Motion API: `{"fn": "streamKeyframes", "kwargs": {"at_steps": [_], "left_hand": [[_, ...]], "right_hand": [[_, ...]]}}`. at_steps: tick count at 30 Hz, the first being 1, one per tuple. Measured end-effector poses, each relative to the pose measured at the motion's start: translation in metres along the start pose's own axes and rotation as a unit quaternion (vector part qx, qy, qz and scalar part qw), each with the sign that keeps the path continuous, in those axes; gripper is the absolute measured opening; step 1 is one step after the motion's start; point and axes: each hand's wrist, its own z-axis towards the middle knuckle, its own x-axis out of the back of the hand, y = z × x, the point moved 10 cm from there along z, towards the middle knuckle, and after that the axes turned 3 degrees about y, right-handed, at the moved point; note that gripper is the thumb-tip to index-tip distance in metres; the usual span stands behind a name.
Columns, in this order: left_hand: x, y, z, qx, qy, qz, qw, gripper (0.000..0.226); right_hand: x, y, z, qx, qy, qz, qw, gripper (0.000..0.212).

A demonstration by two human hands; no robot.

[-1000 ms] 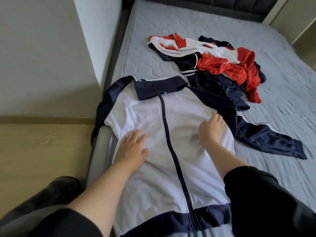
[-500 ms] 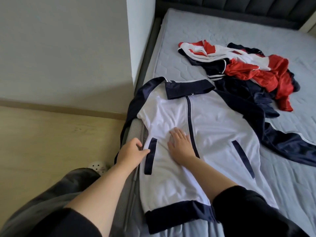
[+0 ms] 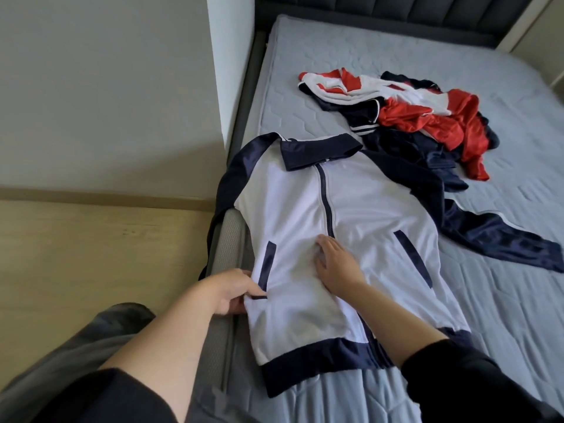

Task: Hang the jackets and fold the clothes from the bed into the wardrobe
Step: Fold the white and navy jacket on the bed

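Note:
A white jacket (image 3: 360,215) with navy collar, sleeves and hem lies flat, zipped, front up, at the near left corner of the bed (image 3: 305,96). My left hand (image 3: 230,290) pinches its left side edge beside the navy pocket strip. My right hand (image 3: 334,265) rests flat on the white front, just left of the zip, fingers spread. One navy sleeve hangs over the bed's left edge; the other stretches out to the right. Behind the jacket lies a heap of red, white and navy clothes (image 3: 427,114).
A white wall corner (image 3: 232,71) stands close to the bed's left side. Wooden floor (image 3: 91,254) lies to the left. The dark padded headboard (image 3: 396,16) closes the far end. Grey mattress is bare on the right. No wardrobe is in view.
My left hand has slid from the jacket's chest to its left side edge and closed on the fabric. My right hand crossed from the right side to left of the zip, lower down.

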Motion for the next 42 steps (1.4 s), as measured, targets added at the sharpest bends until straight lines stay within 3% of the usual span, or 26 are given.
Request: {"fn": "streamKeyframes", "kwargs": {"at_steps": [3,7,10,13,17,19,23,28,33,37,39,42], "left_hand": [[0.003,-0.014,-0.006,0.014,-0.014,0.087,0.996,0.021],[-0.022,-0.011,-0.014,0.013,-0.081,0.03,0.996,0.017],[-0.043,-0.016,-0.015,0.032,-0.102,0.001,0.994,0.021],[-0.051,-0.033,-0.019,0.058,-0.12,0.128,0.983,0.031],[-0.041,-0.052,-0.03,0.106,-0.129,0.263,0.95,0.022],[-0.03,-0.039,-0.024,0.068,-0.085,0.215,0.97,0.034],[0.004,-0.006,-0.008,-0.019,0.036,0.0,0.999,0.038],[0.011,0.012,0.006,-0.068,0.027,-0.187,0.98,0.022],[0.019,0.035,0.028,-0.087,0.054,-0.297,0.949,0.019],[0.029,0.05,0.042,-0.101,0.154,-0.238,0.954,0.016],[0.041,0.053,0.043,-0.112,0.228,-0.169,0.952,0.023],[0.068,0.067,0.028,-0.173,0.363,-0.022,0.915,0.033]], "right_hand": [[0.006,-0.003,-0.009,0.008,0.019,-0.001,1.0,0.046],[0.014,-0.015,-0.032,0.054,0.045,-0.004,0.998,0.036],[0.008,-0.017,-0.054,0.081,0.019,-0.019,0.996,0.027],[0.002,-0.01,-0.062,0.069,-0.003,-0.01,0.998,0.026],[0.001,-0.013,-0.057,0.054,0.011,-0.006,0.998,0.025],[0.003,-0.021,-0.048,0.062,0.034,-0.007,0.997,0.028],[-0.008,-0.03,-0.029,0.035,0.029,-0.015,0.999,0.051],[-0.018,-0.034,0.004,-0.016,0.022,-0.018,0.999,0.056],[-0.014,-0.038,0.053,-0.05,0.006,-0.032,0.998,0.061],[-0.041,-0.02,0.06,-0.092,-0.078,-0.037,0.992,0.062],[-0.049,-0.014,0.06,-0.093,-0.078,-0.03,0.992,0.063],[-0.052,-0.009,0.061,-0.097,-0.063,-0.001,0.993,0.061]]}}
